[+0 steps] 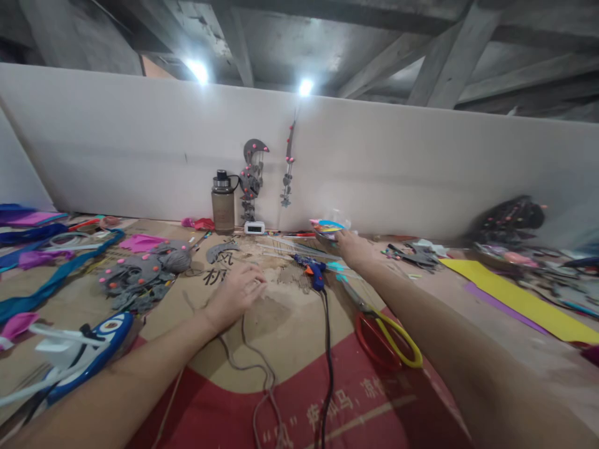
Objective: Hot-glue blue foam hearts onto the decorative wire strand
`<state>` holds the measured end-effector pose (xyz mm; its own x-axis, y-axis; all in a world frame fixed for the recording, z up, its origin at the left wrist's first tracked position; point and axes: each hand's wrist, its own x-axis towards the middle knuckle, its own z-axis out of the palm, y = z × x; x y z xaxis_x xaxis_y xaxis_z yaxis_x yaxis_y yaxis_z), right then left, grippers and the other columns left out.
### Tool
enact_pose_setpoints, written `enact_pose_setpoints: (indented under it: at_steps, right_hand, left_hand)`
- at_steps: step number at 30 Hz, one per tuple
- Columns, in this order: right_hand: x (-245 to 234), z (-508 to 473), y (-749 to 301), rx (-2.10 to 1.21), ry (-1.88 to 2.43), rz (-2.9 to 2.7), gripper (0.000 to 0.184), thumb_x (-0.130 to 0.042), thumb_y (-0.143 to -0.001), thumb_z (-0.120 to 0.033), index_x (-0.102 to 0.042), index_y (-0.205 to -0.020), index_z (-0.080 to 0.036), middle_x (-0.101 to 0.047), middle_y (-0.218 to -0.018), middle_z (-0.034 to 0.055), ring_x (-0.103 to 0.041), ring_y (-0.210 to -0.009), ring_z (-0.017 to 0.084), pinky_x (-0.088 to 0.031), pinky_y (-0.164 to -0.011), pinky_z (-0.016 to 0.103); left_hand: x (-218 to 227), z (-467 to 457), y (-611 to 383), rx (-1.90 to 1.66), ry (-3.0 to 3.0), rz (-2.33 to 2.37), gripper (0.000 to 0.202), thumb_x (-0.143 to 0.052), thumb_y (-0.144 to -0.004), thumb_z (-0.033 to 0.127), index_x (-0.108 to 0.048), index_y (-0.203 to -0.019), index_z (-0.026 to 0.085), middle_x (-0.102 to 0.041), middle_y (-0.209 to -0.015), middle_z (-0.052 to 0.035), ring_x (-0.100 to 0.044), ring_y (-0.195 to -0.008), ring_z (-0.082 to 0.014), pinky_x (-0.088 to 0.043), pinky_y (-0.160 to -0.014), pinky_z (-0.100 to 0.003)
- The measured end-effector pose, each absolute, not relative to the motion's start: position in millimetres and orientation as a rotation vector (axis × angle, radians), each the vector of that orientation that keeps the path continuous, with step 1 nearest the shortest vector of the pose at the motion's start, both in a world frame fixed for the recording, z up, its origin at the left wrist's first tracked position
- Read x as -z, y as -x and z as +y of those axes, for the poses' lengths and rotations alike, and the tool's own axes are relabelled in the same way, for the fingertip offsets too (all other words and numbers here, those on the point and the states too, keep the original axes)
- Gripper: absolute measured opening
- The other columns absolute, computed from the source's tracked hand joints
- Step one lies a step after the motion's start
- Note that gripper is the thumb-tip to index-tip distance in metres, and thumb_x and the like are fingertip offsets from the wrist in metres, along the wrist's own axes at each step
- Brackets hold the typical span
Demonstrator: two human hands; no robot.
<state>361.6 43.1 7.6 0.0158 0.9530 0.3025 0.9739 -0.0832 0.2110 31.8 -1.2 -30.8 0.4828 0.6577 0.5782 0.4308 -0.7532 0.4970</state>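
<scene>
Head camera view: your left hand [242, 287], fingers curled, is over printed cardboard [187, 337] near a grey crescent [221, 251]; whether it pinches anything cannot be told. Your right hand [353, 247] is at a small bowl [324, 234] of colourful pieces [330, 225] by the white wall [397, 162], its fingertips hidden, grip unclear. Between your hands lies a blue glue gun [317, 274].

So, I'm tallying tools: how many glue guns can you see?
1: the blue glue gun, lying on the cardboard between the left hand and the right hand. Others may be hidden.
</scene>
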Motion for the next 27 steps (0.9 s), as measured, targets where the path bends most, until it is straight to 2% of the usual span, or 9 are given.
enact_pose_setpoints:
  at_steps: [4, 7, 11, 14, 16, 18, 21, 24, 27]
  right_hand:
    - [-19, 12, -344, 0.657, 2.086, -2.136, 0.029, -0.035, -0.092, -0.011, -0.054, -0.114, -0.018, -0.057, -0.121, 0.0124, -0.057, -0.103, 0.022, -0.044, -0.074, 0.030]
    - [-22, -19, -314, 0.760, 1.840, -2.247, 0.023, -0.039, -0.091, -0.010, -0.056, -0.105, -0.017, -0.061, -0.109, 0.0107, -0.057, -0.098, 0.023, -0.044, -0.073, 0.032]
    - [-19, -58, -267, 0.678, 1.618, -2.357, 0.019, -0.043, -0.090, -0.011, -0.055, -0.103, -0.018, -0.062, -0.108, 0.0093, -0.057, -0.096, 0.023, -0.045, -0.070, 0.031]
    - [-8, -74, -242, 0.632, 1.479, -2.430, 0.021, -0.045, -0.087, -0.007, -0.057, -0.101, -0.018, -0.064, -0.104, 0.0095, -0.059, -0.091, 0.023, -0.046, -0.065, 0.032]
    - [-1, -79, -234, 0.575, 1.376, -2.454, 0.019, -0.047, -0.087, -0.009, -0.058, -0.098, -0.019, -0.066, -0.102, 0.0102, -0.061, -0.091, 0.025, -0.046, -0.063, 0.033]
    - [1, -81, -233, 0.428, 1.274, -2.435, 0.010, -0.052, -0.089, -0.021, -0.059, -0.096, -0.021, -0.066, -0.103, 0.0102, -0.061, -0.092, 0.025, -0.047, -0.063, 0.034]
    - [-11, -82, -237, 0.140, 1.191, -2.242, 0.020, -0.056, -0.089, -0.036, -0.058, -0.102, -0.022, -0.066, -0.099, 0.0068, -0.062, -0.085, 0.021, -0.048, -0.065, 0.032]
    - [-34, -76, -244, 0.080, 1.177, -1.997, 0.016, -0.053, -0.090, -0.031, -0.059, -0.101, -0.020, -0.066, -0.088, 0.0043, -0.059, -0.074, 0.016, -0.046, -0.067, 0.030]
    - [-49, -61, -249, 0.130, 1.180, -1.966, 0.016, -0.055, -0.087, -0.022, -0.060, -0.101, -0.018, -0.066, -0.094, 0.0069, -0.058, -0.080, 0.017, -0.046, -0.073, 0.031]
  left_hand:
    - [18, 0, -37, -1.245, -1.854, 1.033, 0.022, -0.060, -0.082, 0.039, -0.065, -0.084, 0.018, -0.063, -0.088, -0.0062, -0.057, -0.084, -0.0198, -0.046, -0.080, -0.034]
    - [11, -4, -44, -1.162, -1.266, 0.840, 0.028, -0.061, -0.082, 0.041, -0.062, -0.097, 0.018, -0.062, -0.102, -0.0083, -0.059, -0.091, -0.0201, -0.050, -0.078, -0.035]
    - [2, -17, -51, -0.931, -0.812, 0.631, 0.029, -0.055, -0.086, 0.042, -0.060, -0.102, 0.018, -0.065, -0.098, -0.0093, -0.064, -0.087, -0.0229, -0.053, -0.080, -0.047]
    - [3, -23, -54, -0.881, -0.734, 0.552, 0.040, -0.048, -0.088, 0.049, -0.061, -0.106, 0.016, -0.067, -0.097, -0.0116, -0.066, -0.083, -0.0255, -0.054, -0.078, -0.052]
    - [8, -24, -56, -0.934, -0.709, 0.596, 0.040, -0.049, -0.088, 0.050, -0.062, -0.105, 0.016, -0.069, -0.097, -0.0115, -0.067, -0.080, -0.0241, -0.056, -0.075, -0.049]
    - [15, -25, -59, -0.983, -0.694, 0.664, 0.038, -0.052, -0.087, 0.048, -0.062, -0.103, 0.015, -0.070, -0.094, -0.0112, -0.068, -0.076, -0.0221, -0.058, -0.071, -0.044]
    - [23, -26, -61, -1.019, -0.718, 0.702, 0.039, -0.052, -0.087, 0.048, -0.062, -0.104, 0.014, -0.071, -0.095, -0.0118, -0.069, -0.073, -0.0213, -0.060, -0.064, -0.040]
    - [23, -26, -62, -1.037, -0.744, 0.691, 0.042, -0.051, -0.088, 0.049, -0.061, -0.108, 0.015, -0.071, -0.100, -0.0126, -0.069, -0.074, -0.0214, -0.060, -0.062, -0.039]
    - [22, -28, -64, -1.043, -0.760, 0.701, 0.041, -0.053, -0.087, 0.047, -0.060, -0.112, 0.015, -0.071, -0.101, -0.0122, -0.070, -0.073, -0.0212, -0.060, -0.061, -0.038]
